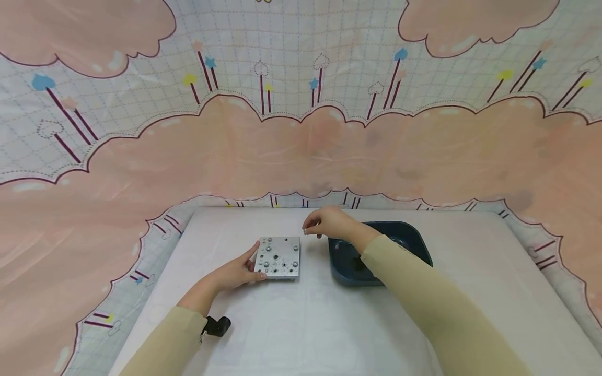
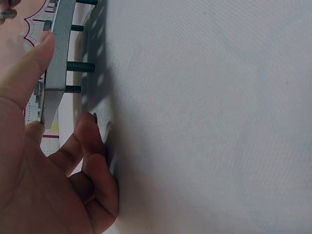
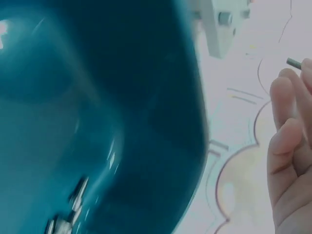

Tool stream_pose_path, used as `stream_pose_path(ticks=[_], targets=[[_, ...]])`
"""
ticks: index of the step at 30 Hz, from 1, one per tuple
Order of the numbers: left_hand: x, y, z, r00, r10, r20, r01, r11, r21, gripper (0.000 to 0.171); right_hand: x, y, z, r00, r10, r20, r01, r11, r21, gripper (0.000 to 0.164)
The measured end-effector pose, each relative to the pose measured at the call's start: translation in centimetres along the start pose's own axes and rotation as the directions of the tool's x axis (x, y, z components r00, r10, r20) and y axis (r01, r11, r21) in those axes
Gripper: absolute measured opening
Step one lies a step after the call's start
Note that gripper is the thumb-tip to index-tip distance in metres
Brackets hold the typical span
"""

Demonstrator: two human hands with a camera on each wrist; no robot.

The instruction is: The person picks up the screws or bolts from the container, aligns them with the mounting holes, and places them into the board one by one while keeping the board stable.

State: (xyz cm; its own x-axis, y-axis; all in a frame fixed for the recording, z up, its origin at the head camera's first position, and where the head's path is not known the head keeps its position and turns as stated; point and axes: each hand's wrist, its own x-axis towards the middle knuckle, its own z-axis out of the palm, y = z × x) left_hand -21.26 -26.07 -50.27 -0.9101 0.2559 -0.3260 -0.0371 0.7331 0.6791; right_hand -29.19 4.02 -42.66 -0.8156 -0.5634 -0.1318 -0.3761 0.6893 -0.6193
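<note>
In the head view my left hand [image 1: 239, 270] grips the left side of a square silver metal plate [image 1: 277, 248] dotted with holes and screw heads. Threaded screw ends [image 2: 80, 67] stick out of its underside in the left wrist view, and the plate sits raised off the table. Thumb and index finger hold the plate while the other fingers curl below it. My right hand [image 1: 331, 222], up and to the right of the plate, pinches a small metal screw [image 3: 293, 63] between its fingertips. Only one end of that screw shows; the rest is hidden by the fingers.
A dark blue tray [image 1: 345, 279] stands right of the plate, under my right forearm. Several blurred metal pieces [image 3: 78, 195] lie in it. A black device [image 1: 217, 326] is at my left wrist. White cloth covers the table [image 1: 301, 334], and a patterned curtain [image 1: 301, 151] hangs behind.
</note>
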Motion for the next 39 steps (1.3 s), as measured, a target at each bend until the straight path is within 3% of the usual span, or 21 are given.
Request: stream_pose_path(ticks=[6, 14, 22, 30, 39], targets=[[0.1, -0.3, -0.1, 1.000, -0.013, -0.007, 0.013, 1.000, 0.000, 0.108, 2.3, -1.6, 1.5, 1.000, 0.011, 0.012, -0.011, 1.000, 0.018, 0.016], [0.0, -0.4, -0.2, 1.000, -0.016, 0.005, 0.017, 1.000, -0.013, 0.107, 4.4, -2.0, 3.3, 0.999, 0.049, -0.011, -0.048, 0.998, 0.037, 0.014], [0.0, -0.2, 0.0, 1.000, -0.014, 0.011, 0.014, 1.000, -0.008, 0.107, 5.0, -2.8, 4.7, 0.992, 0.121, -0.020, -0.121, 0.993, -0.010, 0.005], [0.0, -0.2, 0.0, 1.000, -0.008, -0.003, 0.008, 1.000, -0.010, 0.107, 5.7, -2.7, 5.5, 0.988, 0.152, -0.036, -0.154, 0.986, -0.066, 0.007], [0.3, -0.3, 0.0, 1.000, -0.006, 0.002, 0.006, 1.000, -0.021, 0.108, 6.0, -2.6, 5.8, 0.992, 0.127, -0.014, -0.127, 0.978, -0.165, 0.006]])
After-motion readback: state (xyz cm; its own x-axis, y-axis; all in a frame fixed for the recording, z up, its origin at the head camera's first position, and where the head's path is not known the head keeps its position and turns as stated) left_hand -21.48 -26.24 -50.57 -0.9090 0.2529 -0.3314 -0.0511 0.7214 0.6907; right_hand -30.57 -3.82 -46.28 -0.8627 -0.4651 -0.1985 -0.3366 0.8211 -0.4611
